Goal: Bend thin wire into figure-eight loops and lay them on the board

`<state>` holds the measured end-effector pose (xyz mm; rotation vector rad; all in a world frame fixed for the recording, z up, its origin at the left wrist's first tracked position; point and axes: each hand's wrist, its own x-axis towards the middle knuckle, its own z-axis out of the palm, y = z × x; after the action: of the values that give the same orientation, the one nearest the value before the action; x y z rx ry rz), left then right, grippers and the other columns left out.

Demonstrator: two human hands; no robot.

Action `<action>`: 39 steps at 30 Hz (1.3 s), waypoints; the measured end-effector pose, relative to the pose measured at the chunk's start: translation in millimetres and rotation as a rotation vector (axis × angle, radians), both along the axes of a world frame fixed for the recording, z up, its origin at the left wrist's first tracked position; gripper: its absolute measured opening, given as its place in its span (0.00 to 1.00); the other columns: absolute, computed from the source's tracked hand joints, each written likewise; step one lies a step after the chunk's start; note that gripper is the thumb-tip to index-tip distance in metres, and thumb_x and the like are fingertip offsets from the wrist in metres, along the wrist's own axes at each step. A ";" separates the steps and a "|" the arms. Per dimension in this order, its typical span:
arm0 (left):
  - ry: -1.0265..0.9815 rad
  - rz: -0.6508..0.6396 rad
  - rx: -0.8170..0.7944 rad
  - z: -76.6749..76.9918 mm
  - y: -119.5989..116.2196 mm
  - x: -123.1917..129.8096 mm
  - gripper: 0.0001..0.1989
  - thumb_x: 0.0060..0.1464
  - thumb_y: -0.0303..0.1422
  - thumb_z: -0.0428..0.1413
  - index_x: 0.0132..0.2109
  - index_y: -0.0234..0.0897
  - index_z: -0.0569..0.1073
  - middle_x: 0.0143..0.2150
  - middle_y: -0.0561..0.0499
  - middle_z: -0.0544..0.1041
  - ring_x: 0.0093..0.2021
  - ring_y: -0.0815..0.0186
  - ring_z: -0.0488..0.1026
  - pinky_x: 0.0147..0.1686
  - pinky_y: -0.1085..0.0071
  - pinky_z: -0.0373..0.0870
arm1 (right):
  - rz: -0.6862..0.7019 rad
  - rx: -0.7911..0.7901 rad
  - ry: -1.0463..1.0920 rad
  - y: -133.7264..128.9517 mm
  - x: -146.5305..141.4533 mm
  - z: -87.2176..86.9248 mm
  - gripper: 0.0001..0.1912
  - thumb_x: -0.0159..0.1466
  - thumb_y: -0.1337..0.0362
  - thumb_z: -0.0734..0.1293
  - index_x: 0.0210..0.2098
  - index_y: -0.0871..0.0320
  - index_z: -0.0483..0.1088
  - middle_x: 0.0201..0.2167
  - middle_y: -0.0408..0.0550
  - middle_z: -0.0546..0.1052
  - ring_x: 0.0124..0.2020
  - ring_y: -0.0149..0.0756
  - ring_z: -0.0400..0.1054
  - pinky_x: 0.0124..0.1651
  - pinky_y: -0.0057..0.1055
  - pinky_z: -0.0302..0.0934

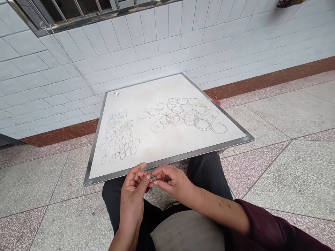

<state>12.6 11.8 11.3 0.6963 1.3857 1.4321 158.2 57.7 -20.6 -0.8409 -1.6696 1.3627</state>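
My left hand (134, 193) pinches a thin wire loop (142, 172) between thumb and fingers, just off the table's near edge. A tan bandage (142, 165) covers its index fingertip. My right hand (176, 183) meets it from the right, with thumb and fingers closed on the same wire. A small greyish metal piece (153, 178) shows between the two sets of fingertips; its exact kind is hard to make out. On the white table (146, 146) lie many round wire rings (172, 111), overlapping at the right. Twisted figure-eight wire loops (120, 136) lie in rows at the left.
The table has a grey metal rim (170, 160) close to my knees. A small white and red object (116, 93) sits at its far left corner. Behind stands a white tiled wall (146, 45) with a barred window (78, 10). Speckled floor tiles (288, 167) surround the table.
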 end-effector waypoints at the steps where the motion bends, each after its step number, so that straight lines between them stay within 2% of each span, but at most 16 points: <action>1: 0.005 -0.010 -0.002 1.8 1.7 -0.5 0.22 0.48 0.37 0.67 0.50 0.39 0.75 0.32 0.56 0.75 0.28 0.74 0.72 0.33 0.76 0.70 | 0.011 -0.052 0.030 0.1 -0.7 -0.4 0.07 0.61 0.65 0.68 0.40 0.53 0.74 0.32 0.43 0.75 0.32 0.31 0.72 0.33 0.28 0.70; 5: -0.009 -0.047 0.003 8.0 6.0 -1.3 0.23 0.46 0.36 0.69 0.50 0.39 0.76 0.33 0.55 0.77 0.30 0.73 0.73 0.36 0.76 0.71 | 0.048 -0.229 0.173 3.0 -2.7 -4.0 0.09 0.61 0.62 0.69 0.41 0.55 0.71 0.28 0.40 0.74 0.26 0.29 0.70 0.28 0.26 0.68; 8: -0.020 -0.059 0.047 6.3 7.0 0.6 0.25 0.43 0.33 0.71 0.50 0.39 0.76 0.38 0.51 0.79 0.37 0.68 0.76 0.42 0.72 0.73 | 0.008 -0.250 0.222 6.2 -3.0 -6.0 0.08 0.62 0.62 0.69 0.40 0.55 0.71 0.26 0.39 0.72 0.23 0.26 0.67 0.27 0.24 0.66; 10: -0.009 -0.017 0.083 1.3 7.4 2.9 0.24 0.43 0.33 0.70 0.49 0.39 0.76 0.38 0.51 0.80 0.39 0.67 0.76 0.43 0.71 0.74 | -0.017 -0.237 0.234 7.3 -3.3 -6.6 0.07 0.62 0.63 0.69 0.39 0.56 0.71 0.26 0.38 0.71 0.23 0.26 0.66 0.26 0.24 0.65; 15: 0.067 0.100 0.118 -10.0 9.2 8.5 0.19 0.46 0.35 0.68 0.46 0.39 0.78 0.35 0.52 0.81 0.34 0.68 0.77 0.40 0.71 0.75 | -0.036 -0.194 0.232 6.0 -5.9 -7.4 0.05 0.62 0.65 0.68 0.38 0.55 0.71 0.26 0.38 0.72 0.22 0.26 0.67 0.25 0.23 0.65; 20: 0.150 0.151 0.104 -7.7 10.3 11.1 0.19 0.45 0.36 0.68 0.46 0.39 0.79 0.32 0.52 0.81 0.34 0.67 0.78 0.41 0.70 0.75 | -0.070 -0.145 0.171 3.7 -8.8 -5.0 0.05 0.62 0.64 0.68 0.38 0.55 0.71 0.25 0.38 0.71 0.21 0.27 0.67 0.22 0.23 0.65; 24: 0.138 0.191 0.106 -8.7 10.7 11.0 0.19 0.43 0.36 0.69 0.45 0.38 0.79 0.31 0.53 0.80 0.34 0.67 0.78 0.39 0.71 0.75 | -0.102 -0.057 0.110 2.9 -9.3 -3.5 0.05 0.62 0.64 0.68 0.39 0.55 0.71 0.29 0.41 0.73 0.20 0.25 0.67 0.22 0.23 0.64; 30: 0.118 0.214 0.101 -11.9 11.3 10.2 0.18 0.43 0.35 0.70 0.44 0.39 0.80 0.31 0.53 0.80 0.32 0.68 0.77 0.36 0.74 0.75 | -0.085 -0.037 0.061 3.3 -8.6 -0.3 0.04 0.62 0.64 0.67 0.37 0.55 0.72 0.29 0.41 0.72 0.21 0.25 0.67 0.24 0.23 0.64; 39: 0.100 0.188 0.096 -11.1 10.6 9.3 0.20 0.43 0.36 0.70 0.46 0.38 0.79 0.32 0.52 0.80 0.34 0.66 0.77 0.39 0.69 0.75 | -0.088 -0.008 0.017 1.8 -10.9 -0.1 0.03 0.64 0.63 0.66 0.36 0.55 0.72 0.30 0.42 0.73 0.21 0.26 0.68 0.23 0.24 0.64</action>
<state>21.9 22.4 0.2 0.7226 1.4995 1.6398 147.3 59.6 -20.7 -0.8950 -1.5966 1.3139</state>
